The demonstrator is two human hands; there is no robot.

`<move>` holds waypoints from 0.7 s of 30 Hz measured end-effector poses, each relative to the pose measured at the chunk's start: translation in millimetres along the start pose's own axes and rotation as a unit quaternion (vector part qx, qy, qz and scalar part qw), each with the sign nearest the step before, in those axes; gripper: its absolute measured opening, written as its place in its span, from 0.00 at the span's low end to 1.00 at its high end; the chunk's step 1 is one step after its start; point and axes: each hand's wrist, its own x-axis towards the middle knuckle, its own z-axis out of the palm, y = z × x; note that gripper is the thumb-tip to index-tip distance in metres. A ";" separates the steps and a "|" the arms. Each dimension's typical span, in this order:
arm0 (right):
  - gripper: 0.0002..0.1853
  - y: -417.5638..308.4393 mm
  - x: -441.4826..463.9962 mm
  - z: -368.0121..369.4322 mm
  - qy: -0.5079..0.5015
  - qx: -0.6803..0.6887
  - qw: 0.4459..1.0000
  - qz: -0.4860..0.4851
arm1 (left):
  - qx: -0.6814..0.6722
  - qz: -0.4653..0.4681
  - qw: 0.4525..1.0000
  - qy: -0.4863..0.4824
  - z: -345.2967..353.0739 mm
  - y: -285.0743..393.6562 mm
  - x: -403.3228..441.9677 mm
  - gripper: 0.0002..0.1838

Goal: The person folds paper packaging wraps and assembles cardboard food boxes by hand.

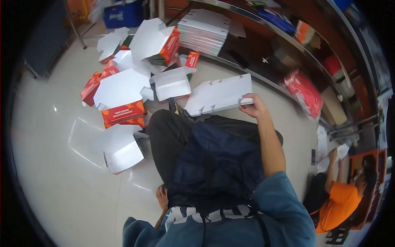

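My right hand (254, 108) is closed on the near right corner of a flat cardboard box sheet (222, 94), thumb on top and fingers below. The sheet is white with slotted edges and lies just past my folded legs; it seems to have more layers under it. My left hand (161, 197) rests low by my left leg, fingers apart and holding nothing that I can see. Nearest on the left stands a folded-up white box (123, 149) with its lid raised. Beyond it is an open-lidded box (123, 112) with red and orange printed sides.
More open boxes (158, 43) pile up ahead on the left. A stack of flat sheets (204, 31) sits on the low shelf (263, 76). A red plastic-wrapped pack (303, 92) leans at the right. A person in an orange shirt (339, 206) sits at far right, handling white card.
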 end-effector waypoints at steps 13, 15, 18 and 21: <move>0.16 15.7 -95.4 -31.9 -0.088 0.173 0.965 -0.177 | -0.379 0.066 0.917 0.101 -202.9 239.3 263.2 0.07; 0.17 16.8 -84.2 -77.5 -0.145 0.193 0.949 -0.201 | -0.406 0.146 0.901 0.042 -205.2 293.8 311.5 0.09; 0.18 18.3 -91.6 -114.0 -0.144 0.177 0.938 -0.259 | -0.514 0.064 0.836 -0.180 -147.4 372.4 386.1 0.19; 0.19 14.0 -106.7 -125.2 -0.117 0.165 0.927 -0.315 | -0.467 -0.118 0.802 -0.354 -56.9 421.4 455.9 0.39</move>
